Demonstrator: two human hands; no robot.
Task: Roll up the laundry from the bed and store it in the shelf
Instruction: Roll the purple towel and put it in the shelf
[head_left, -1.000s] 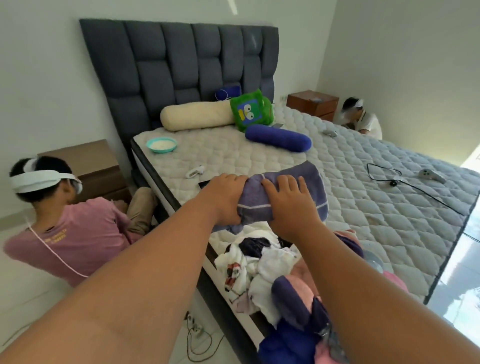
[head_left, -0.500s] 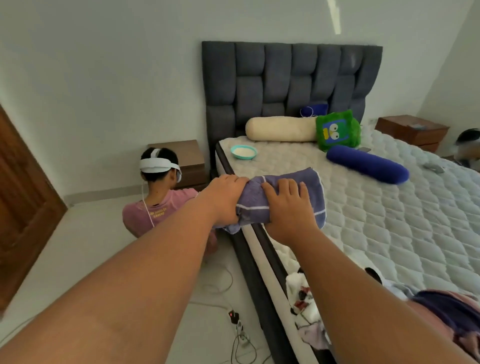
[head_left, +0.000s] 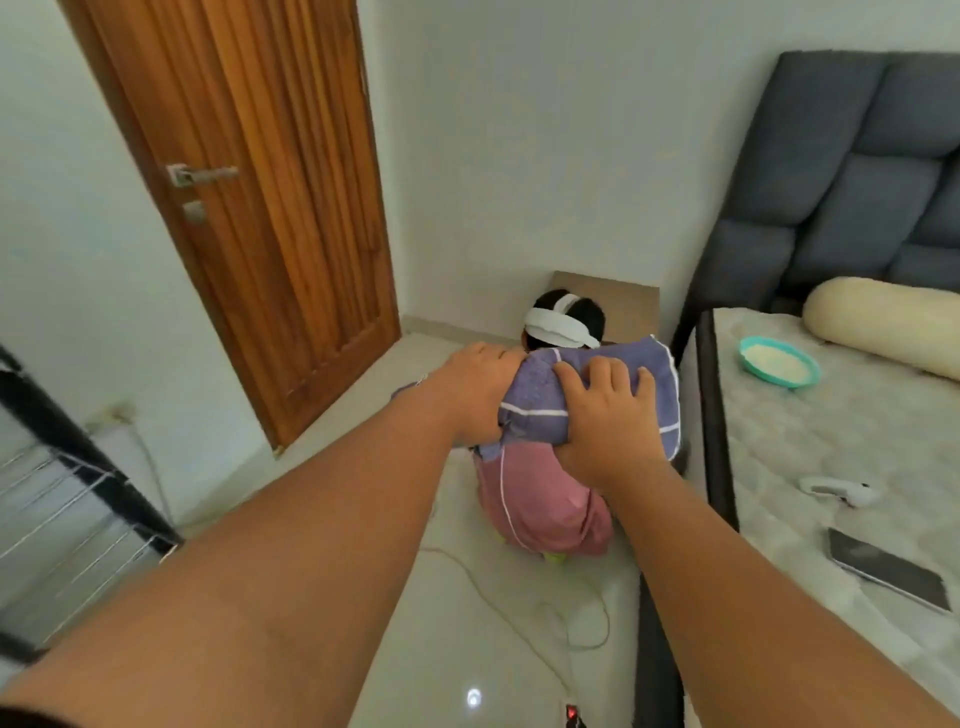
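Note:
A rolled purple towel (head_left: 535, 402) with thin white stripes hangs in the air over the floor, left of the bed (head_left: 810, 467). My left hand (head_left: 475, 392) grips its left end and my right hand (head_left: 605, 415) grips it from the front, fingers curled over the top. At the far left edge stands a black-framed wire shelf (head_left: 67, 509), only partly in view. The laundry pile is out of view.
A person in a pink shirt (head_left: 540, 509) with a white headset crouches on the floor right below the towel. A wooden door (head_left: 270, 208) is behind left. Cables (head_left: 519, 597) lie on the floor. On the bed lie a teal bowl (head_left: 777, 361), a cream bolster (head_left: 883, 325), a phone (head_left: 885, 569) and a controller (head_left: 839, 491).
The view has swung left, away from the bed toward the door and wire shelf. Both hands keep their hold on the rolled towel, which now hangs over the floor instead of the mattress.

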